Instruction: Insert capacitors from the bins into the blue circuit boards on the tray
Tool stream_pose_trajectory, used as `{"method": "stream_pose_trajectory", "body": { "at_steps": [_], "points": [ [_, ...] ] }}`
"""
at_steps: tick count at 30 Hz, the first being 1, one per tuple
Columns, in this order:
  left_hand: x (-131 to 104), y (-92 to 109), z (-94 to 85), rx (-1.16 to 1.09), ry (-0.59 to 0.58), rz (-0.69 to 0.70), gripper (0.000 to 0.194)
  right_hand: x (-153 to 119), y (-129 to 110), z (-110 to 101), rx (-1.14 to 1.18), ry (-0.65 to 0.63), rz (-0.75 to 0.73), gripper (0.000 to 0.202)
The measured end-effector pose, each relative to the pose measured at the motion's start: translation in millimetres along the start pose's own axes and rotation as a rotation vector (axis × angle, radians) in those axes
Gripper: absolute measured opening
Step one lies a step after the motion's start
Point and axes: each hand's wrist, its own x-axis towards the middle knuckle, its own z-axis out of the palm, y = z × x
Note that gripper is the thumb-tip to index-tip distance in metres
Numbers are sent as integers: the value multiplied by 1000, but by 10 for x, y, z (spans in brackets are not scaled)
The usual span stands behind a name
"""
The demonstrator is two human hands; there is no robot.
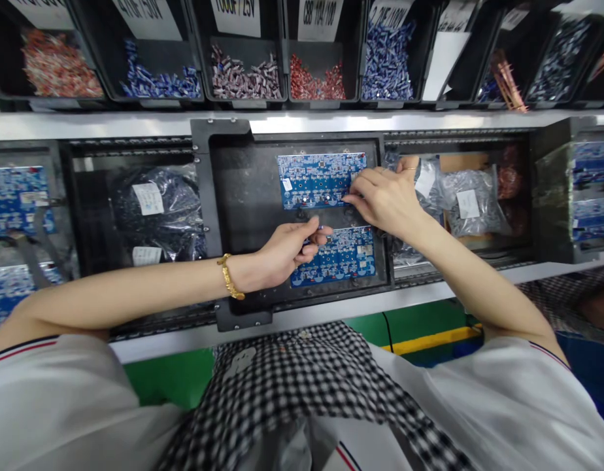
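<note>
Two blue circuit boards lie in a black tray (pixel 248 176), one above the other. At the right end of the upper circuit board (pixel 321 181), my right hand (pixel 383 196) presses thumb and fingertips together low over the surface. Whatever those fingertips hold is hidden. My left hand (pixel 292 250), palm turned partly up, hovers over the left part of the lower circuit board (pixel 348 258). Its fingers curl around small blue capacitors (pixel 321 227), of which only bits show. A gold bracelet (pixel 227 278) circles the left wrist.
Black bins of loose components line the back, including blue capacitors (pixel 387 62) and red parts (pixel 316 77). Bagged parts (pixel 157 203) lie left of the tray, and more bags (pixel 471 203) lie right. Further boards (pixel 593 163) sit in the neighbouring trays.
</note>
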Motion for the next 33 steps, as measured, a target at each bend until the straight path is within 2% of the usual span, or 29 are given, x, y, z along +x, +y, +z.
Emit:
{"method": "stream_pose_trajectory", "body": {
  "at_steps": [3, 7, 11, 13, 17, 22, 25, 29, 33],
  "points": [
    [-53, -50, 19, -8, 8, 11, 30, -126, -220, -110, 208, 71, 9, 30],
    [-290, -205, 49, -45, -20, 18, 29, -358, -589, -238, 450, 30, -134, 21],
    [-632, -502, -11, -32, -28, -120, 21, -547, -773, -141, 386, -27, -166, 17],
    [-748, -655, -70, 50, -83, -181, 17, -602, -810, -41, 351, -96, -190, 17],
    [-789, -846, -164, 142, -176, -179, 23, -636, -858, 84, 261, -155, -227, 19],
    [-745, -868, -150, -31, -116, -202, 20, -616, -867, 95, 203, -131, -275, 22],
    [-760, -852, -116, -30, -80, -197, 23, -611, -860, 98, 176, -121, -290, 22],
    [-755, -852, -88, -7, -62, -176, 13, -627, -892, 137, 94, -81, -325, 24],
    [-722, -854, -63, -26, -8, -200, 24, -674, -953, 185, 15, -18, -330, 34]
  ]
}}
